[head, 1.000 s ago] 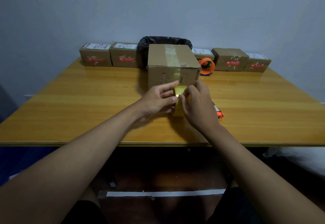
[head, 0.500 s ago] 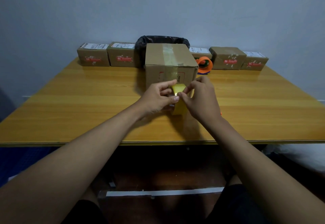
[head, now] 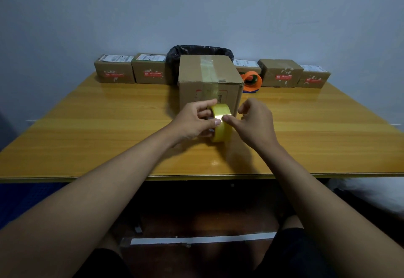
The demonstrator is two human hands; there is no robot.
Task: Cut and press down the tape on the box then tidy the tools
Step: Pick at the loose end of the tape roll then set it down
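While you hold the roll upright in front of the carton, the head view lists as follows.

Item: yellow tape roll (head: 220,122), standing on edge on the wooden table (head: 87,138), just beside the near face of the cardboard box (head: 209,81). Whether it touches the box cannot be told.

Item: your left hand (head: 194,122), closed on the roll, fingers through or against its core side, thumb on the outer band.

Item: your right hand (head: 254,122), thumb tip pressed to the outer band next to your left thumb, other fingers spread and gripping nothing.

Item: clear tape strip (head: 208,74), laid along the box top and running down the near face. Whether it is joined to the roll or already severed cannot be told; your hands hide the lower end.

Item: orange tape dispenser (head: 252,81), behind the box to the right, near a row of small parcels (head: 150,71) and a black-lined bin (head: 196,50).

Risks, as judgement:
- If the strip is uncut, pulling the roll toward you could peel it off the face or drag the light box.
- A loose end may fold onto itself or stick to your thumbs.
- No cutter shows in either hand; tearing by nail could leave a ragged, lifted edge.
- Pressing late may trap wrinkles.
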